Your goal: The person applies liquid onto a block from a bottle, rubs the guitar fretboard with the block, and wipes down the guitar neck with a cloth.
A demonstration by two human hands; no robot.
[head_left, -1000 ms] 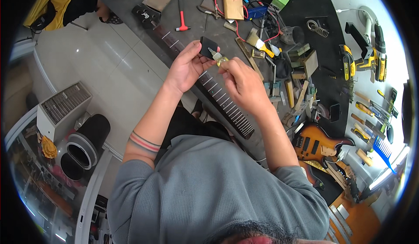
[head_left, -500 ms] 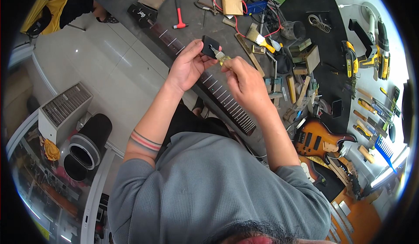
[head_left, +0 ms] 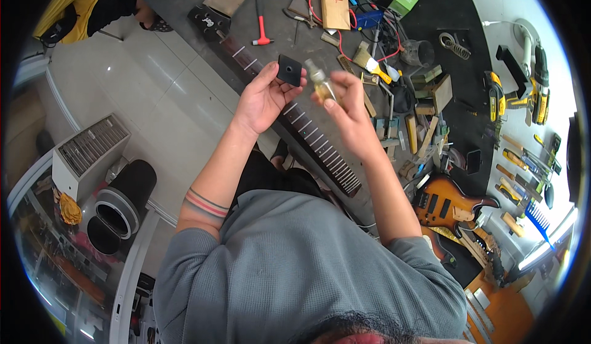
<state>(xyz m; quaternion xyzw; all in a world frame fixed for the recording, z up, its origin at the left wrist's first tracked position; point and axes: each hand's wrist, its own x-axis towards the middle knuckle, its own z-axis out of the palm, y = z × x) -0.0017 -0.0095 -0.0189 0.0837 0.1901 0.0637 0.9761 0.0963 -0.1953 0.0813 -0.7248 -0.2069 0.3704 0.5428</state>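
Note:
My left hand point(head_left: 260, 102) pinches a small black square pad point(head_left: 295, 76) by its edge, with a dark round spot near its middle. To the right of it, my right hand point(head_left: 354, 117) grips a small clear bottle point(head_left: 322, 85) of yellowish liquid with a narrow tip. The bottle is tilted, smeared by motion, and apart from the pad. Below both hands a guitar neck point(head_left: 315, 139) with a dark fretboard and bright frets lies slantwise on the bench; its black headstock point(head_left: 208, 21) points to the far left.
A red-handled hammer point(head_left: 261, 24), a wooden block point(head_left: 334, 5) and a yellow-handled brush point(head_left: 373, 67) lie on the dark workbench point(head_left: 286, 48). Wood offcuts point(head_left: 425, 131) clutter its right, near a sunburst guitar body point(head_left: 452, 202). Another person point(head_left: 92, 11) is at the far left.
The bottle has come away from the pad, moving right and tipping, and my right hand's grip on it has turned. The pad, still in my left hand, now shows a dark round spot.

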